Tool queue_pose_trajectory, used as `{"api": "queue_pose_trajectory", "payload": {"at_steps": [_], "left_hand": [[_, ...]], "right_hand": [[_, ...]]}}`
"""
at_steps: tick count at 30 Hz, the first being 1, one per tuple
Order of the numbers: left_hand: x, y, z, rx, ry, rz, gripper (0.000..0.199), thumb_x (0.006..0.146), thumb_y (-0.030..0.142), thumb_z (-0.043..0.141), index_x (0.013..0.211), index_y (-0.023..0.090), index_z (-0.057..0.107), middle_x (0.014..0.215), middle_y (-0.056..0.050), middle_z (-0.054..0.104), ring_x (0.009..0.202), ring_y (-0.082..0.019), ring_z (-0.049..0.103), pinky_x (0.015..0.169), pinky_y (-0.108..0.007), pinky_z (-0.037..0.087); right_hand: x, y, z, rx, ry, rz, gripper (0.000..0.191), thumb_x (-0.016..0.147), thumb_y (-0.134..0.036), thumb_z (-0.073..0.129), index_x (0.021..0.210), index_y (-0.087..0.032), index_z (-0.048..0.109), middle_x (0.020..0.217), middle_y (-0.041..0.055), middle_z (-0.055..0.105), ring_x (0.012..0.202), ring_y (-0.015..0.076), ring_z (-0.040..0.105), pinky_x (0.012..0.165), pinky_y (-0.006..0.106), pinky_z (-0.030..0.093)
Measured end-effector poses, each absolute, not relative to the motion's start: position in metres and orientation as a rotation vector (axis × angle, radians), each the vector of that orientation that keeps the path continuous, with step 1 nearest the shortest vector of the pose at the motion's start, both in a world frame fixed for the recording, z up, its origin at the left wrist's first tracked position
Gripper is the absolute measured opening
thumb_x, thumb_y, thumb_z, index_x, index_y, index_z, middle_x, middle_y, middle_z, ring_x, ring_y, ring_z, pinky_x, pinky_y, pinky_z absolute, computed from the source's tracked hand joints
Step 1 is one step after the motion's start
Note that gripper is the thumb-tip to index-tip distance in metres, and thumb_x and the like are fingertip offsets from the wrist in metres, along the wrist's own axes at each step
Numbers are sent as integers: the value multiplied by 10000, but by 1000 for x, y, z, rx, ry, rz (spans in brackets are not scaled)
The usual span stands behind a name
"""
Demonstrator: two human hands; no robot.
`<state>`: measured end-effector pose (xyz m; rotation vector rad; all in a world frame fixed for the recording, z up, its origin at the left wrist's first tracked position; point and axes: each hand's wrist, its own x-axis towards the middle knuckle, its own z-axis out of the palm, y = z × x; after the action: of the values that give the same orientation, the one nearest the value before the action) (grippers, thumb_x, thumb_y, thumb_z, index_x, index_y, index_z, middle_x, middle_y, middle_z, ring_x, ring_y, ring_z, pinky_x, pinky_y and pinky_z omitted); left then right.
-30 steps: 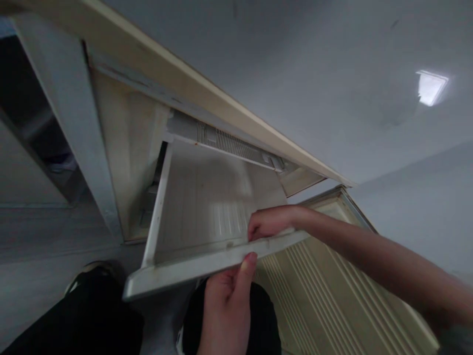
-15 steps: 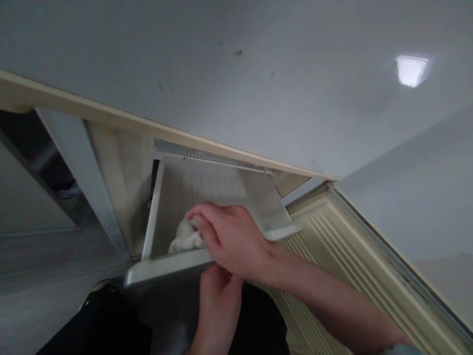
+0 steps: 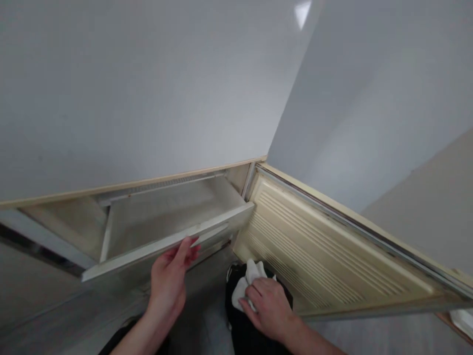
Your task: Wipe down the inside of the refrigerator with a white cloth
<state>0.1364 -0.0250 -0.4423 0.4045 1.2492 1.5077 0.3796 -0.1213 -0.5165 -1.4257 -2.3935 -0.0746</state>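
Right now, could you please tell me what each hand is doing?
Left hand: open, fingertips touching the drawer front edge.
Right hand: closed on a white cloth.

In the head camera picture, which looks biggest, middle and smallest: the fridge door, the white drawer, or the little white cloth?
1. Fridge door, largest as it looks.
2. White drawer, somewhat smaller, though its slant makes this unsure.
3. White cloth, clearly smallest, bunched in the right hand.
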Motion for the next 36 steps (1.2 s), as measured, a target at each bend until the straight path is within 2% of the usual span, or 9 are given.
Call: {"api": "queue_pose_trajectory", "payload": {"at_steps": [4,10,13,17,22,25,28,33,36], "left_hand": [[131,-4,-413,333,1263,1487,66,877,84,693,911,89,750,946,-100,761,714,-129,692,633,-206,572],[113,49,-420,306,1301,1447,272,779,-156,583,808,92,690,772,-46,705,638,-121,674,584,-186,557],[101,82,-420,314,1316,1432,344,745,-198,502,800,96,673,755,-47,696,607,-124,665,547,-181,537],[96,109,-420,293,1337,1462,385,723,-198,418,771,114,640,737,-35,677,601,-110,647,553,-169,535],[105,94,-453,187,1382,1524,323,741,-128,481,828,150,621,786,-6,649,614,-85,614,599,-156,545],[106,78,-481,17,1404,1395,199,792,-35,506,818,153,568,764,-43,593,623,-141,608,585,-240,577],[104,79,-501,-87,1317,1310,120,845,46,506,883,149,557,864,-112,612,762,-213,663,627,-318,613],[107,102,-511,-139,1186,1401,99,927,84,492,903,169,537,885,-70,612,797,-159,670,740,-277,619],[114,98,-513,-177,1199,1405,118,961,135,565,860,183,527,762,-4,549,652,-110,611,650,-210,583]], "right_hand": [[376,-111,-518,-1380,-2365,-90,145,921,-319,639,823,-219,602,787,3,634,749,190,586,726,320,378],[386,-110,-522,-1379,-2298,-44,115,913,-268,609,810,-218,604,783,4,636,746,184,590,740,320,405],[388,-110,-520,-1411,-2294,-33,115,906,-261,614,801,-216,616,779,10,640,745,186,602,725,325,408],[386,-110,-520,-1408,-2295,-5,96,899,-264,627,819,-212,638,791,14,657,758,195,619,732,325,425],[385,-109,-519,-1417,-2321,36,123,909,-260,611,807,-203,648,783,23,660,754,201,626,730,328,435],[386,-108,-517,-1424,-2344,70,128,915,-261,606,811,-203,651,776,20,659,747,198,628,719,324,433],[384,-107,-515,-1428,-2355,76,127,919,-252,602,813,-206,653,778,17,659,752,199,635,717,327,431],[381,-105,-517,-1406,-2304,12,86,887,-246,634,814,-209,656,766,10,653,731,200,628,713,332,419],[381,-105,-517,-1401,-2295,3,88,890,-234,621,808,-213,641,760,7,641,727,195,617,708,331,404]]}}
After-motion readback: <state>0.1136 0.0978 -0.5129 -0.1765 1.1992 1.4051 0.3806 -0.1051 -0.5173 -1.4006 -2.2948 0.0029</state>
